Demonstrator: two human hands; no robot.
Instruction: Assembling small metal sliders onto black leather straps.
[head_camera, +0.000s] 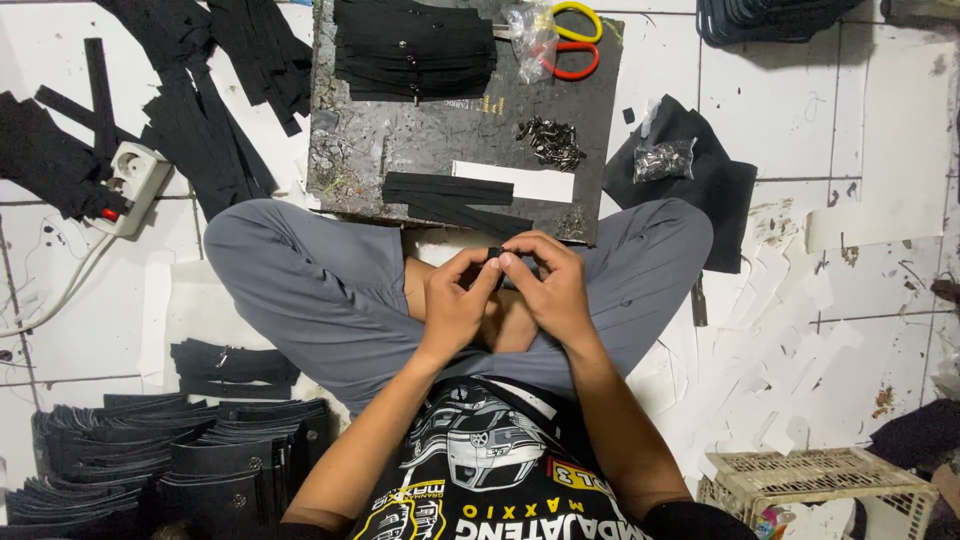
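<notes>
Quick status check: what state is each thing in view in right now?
left hand: pinching a small black piece
right hand: pinching the same piece
scissors: lying on the work board, blades hidden
black strips: laid flat on the board
metal fittings: loose pile
power strip: on the floor, one plug in
plastic crate: upright

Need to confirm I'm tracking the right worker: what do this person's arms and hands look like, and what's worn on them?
Both forearms are bare, with no gloves, watch or rings visible on the left hand or right hand. Black short sleeves show at the upper arms, part of a black T-shirt with a printed helmet graphic.
</notes>
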